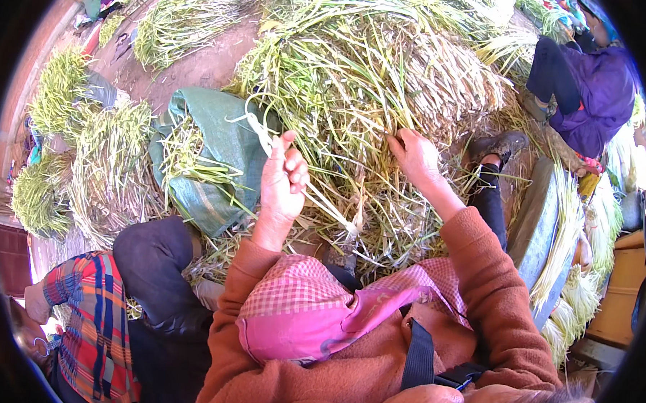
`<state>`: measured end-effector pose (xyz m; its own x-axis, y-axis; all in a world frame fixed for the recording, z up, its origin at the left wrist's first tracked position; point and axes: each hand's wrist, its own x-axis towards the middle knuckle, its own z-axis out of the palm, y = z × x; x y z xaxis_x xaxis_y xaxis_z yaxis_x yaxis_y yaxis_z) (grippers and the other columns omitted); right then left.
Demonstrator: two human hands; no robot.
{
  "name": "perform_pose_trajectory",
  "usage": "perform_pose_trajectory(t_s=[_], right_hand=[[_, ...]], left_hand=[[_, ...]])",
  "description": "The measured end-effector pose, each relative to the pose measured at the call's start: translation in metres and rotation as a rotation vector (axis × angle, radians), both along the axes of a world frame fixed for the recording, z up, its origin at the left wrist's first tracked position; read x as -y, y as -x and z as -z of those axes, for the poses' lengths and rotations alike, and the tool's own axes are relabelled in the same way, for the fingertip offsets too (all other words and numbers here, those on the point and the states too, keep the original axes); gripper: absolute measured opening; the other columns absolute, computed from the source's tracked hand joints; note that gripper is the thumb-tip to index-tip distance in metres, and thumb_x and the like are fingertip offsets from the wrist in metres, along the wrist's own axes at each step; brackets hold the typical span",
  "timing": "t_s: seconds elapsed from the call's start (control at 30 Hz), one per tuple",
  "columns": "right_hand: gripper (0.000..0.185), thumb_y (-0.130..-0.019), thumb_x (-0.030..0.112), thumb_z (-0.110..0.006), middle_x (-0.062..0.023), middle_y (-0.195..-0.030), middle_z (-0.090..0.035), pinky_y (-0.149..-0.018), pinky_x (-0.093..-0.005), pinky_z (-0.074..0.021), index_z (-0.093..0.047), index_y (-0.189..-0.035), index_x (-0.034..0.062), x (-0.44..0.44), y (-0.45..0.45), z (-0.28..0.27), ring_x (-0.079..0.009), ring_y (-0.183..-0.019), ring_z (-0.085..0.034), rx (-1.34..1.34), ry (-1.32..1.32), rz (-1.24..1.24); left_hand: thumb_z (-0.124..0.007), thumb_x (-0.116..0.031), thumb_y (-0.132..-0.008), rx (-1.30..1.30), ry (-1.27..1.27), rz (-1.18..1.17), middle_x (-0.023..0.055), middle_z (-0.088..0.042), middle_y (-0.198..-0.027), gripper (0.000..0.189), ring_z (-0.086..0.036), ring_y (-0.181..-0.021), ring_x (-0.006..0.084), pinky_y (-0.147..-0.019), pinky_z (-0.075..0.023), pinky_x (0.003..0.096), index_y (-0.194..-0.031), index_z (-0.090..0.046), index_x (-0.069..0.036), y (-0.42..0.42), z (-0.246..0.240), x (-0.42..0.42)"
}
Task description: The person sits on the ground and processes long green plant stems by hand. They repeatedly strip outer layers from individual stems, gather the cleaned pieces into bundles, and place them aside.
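Note:
Pale green stalks, with whitish bases and a curled tip above the fingers, pass through my left hand. Its fingers are bent around them, in front of a green woven sack. Over the large heap of cut green and straw-coloured stalks, my right hand has thumb and forefinger brought together at the heap's near side. Whether a stalk lies between those fingertips cannot be told. Loose stalks and dry leaves lie below both hands, near my lap, which a pink checked cloth covers.
A person in a plaid shirt sits close at left; another in purple sits at upper right. More stalk bundles stand at left. Peeled pale stalks lie on a grey support at right, near my shoe.

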<state>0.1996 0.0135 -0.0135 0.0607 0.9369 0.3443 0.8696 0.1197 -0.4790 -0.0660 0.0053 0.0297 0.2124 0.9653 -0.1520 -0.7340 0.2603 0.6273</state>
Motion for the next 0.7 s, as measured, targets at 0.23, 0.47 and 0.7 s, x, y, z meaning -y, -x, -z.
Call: perform_pose_trajectory(t_s=[0.23, 0.47, 0.7], right_hand=[[0.009, -0.079, 0.01, -0.065, -0.0123, -0.078, -0.062, -0.062, -0.0387, -0.0481, -0.06, -0.084, 0.0032, 0.029, 0.008, -0.02, -0.0302, -0.071, -0.059, -0.031, -0.333, -0.13], [0.009, -0.082, 0.016, -0.063, -0.0076, -0.071, -0.059, -0.059, -0.0364, -0.0477, -0.059, -0.084, 0.0072, 0.067, 0.031, -0.022, -0.0249, -0.064, -0.059, 0.009, -0.238, -0.424], [0.008, -0.084, 0.012, -0.06, -0.0131, -0.073, -0.057, -0.061, -0.0421, -0.0476, -0.056, -0.084, 0.0045, 0.071, 0.033, -0.021, -0.0337, -0.068, -0.058, -0.196, -0.168, -0.489]], left_hand=[[-0.049, -0.027, -0.096, -0.026, -0.101, 0.201, -0.0051, -0.04, -0.06, 0.031, -0.042, -0.059, 0.0089, -0.059, -0.0391, 0.0229, -0.115, -0.057, -0.004, -0.022, 0.012, 0.008], [-0.051, -0.025, -0.096, -0.281, -0.027, 0.377, -0.004, -0.049, -0.071, 0.033, -0.039, -0.053, 0.003, -0.043, -0.0312, 0.0171, -0.122, -0.053, -0.005, -0.041, 0.021, 0.026], [-0.053, -0.018, -0.093, -0.491, -0.043, 0.311, -0.0056, -0.05, -0.072, 0.02, -0.04, -0.054, 0.0001, -0.042, -0.0257, 0.0142, -0.108, -0.063, -0.009, -0.048, 0.019, 0.033]])
